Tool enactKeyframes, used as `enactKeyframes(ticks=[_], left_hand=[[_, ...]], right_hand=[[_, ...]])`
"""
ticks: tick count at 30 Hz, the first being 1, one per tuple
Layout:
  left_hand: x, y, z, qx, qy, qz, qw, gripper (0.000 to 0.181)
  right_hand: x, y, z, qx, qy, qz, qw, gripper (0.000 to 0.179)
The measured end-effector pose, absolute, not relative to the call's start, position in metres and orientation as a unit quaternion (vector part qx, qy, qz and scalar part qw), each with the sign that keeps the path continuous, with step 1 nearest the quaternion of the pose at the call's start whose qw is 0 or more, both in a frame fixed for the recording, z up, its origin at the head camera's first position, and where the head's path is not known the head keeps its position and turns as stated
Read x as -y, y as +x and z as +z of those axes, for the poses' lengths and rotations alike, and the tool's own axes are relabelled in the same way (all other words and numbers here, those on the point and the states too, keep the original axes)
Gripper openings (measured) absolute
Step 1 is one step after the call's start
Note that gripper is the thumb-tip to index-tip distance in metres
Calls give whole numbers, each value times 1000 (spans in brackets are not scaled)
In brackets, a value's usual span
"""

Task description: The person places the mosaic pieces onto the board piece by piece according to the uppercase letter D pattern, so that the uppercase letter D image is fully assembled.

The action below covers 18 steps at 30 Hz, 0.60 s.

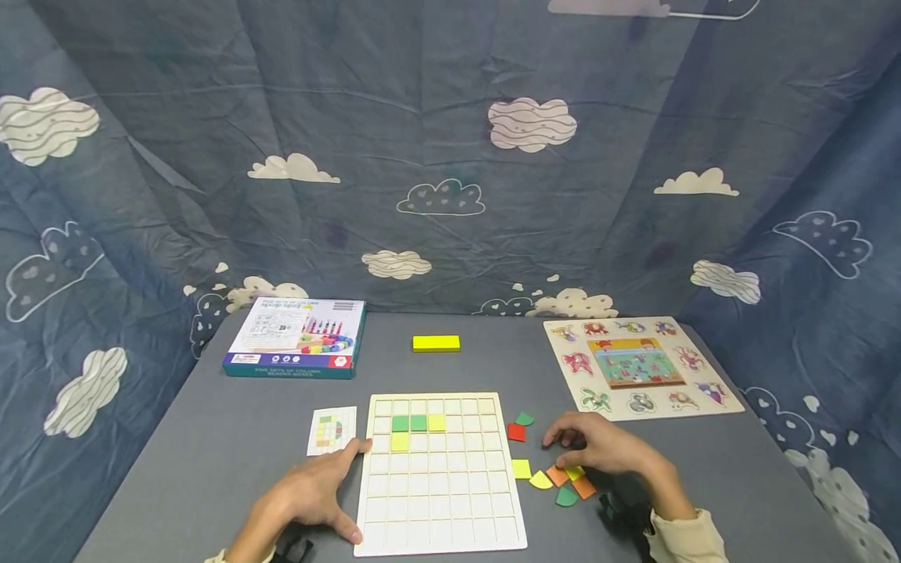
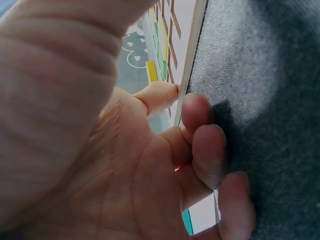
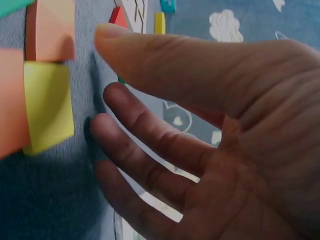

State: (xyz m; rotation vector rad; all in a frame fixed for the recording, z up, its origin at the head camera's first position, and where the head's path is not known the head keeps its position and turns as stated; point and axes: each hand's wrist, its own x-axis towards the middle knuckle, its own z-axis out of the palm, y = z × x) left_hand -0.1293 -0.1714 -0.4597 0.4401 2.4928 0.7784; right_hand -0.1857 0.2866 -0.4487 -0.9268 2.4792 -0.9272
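A white grid board [image 1: 443, 500] lies flat in front of me. Two green squares and a yellow square [image 1: 436, 423] sit in one row, with another yellow square [image 1: 400, 442] below the left green one. My left hand [image 1: 310, 489] rests against the board's left edge, thumb and index finger spread along it. To the right of the board, my right hand [image 1: 605, 446] hovers with relaxed fingers, nothing between them. Near its thumb lie a yellow square [image 3: 48, 105] and orange squares [image 3: 52, 30]. Close by are a red square [image 1: 517, 432] and green and yellow quarter-round pieces [image 1: 540, 480].
Beside the board's upper left lies a pattern card [image 1: 331, 430]. A boxed bead set [image 1: 292, 340] stands at the back left and a yellow bar [image 1: 436, 343] at the back middle. A picture puzzle board [image 1: 640, 367] lies at the back right.
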Motion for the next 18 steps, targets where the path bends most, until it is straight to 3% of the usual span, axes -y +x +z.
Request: enactKeyframes(ticks=[18], left_hand=[[171,-131,-460,-913,159,285,243,118]], right_hand=[[-304,-185,-450,-869,-250,-349,246,29]])
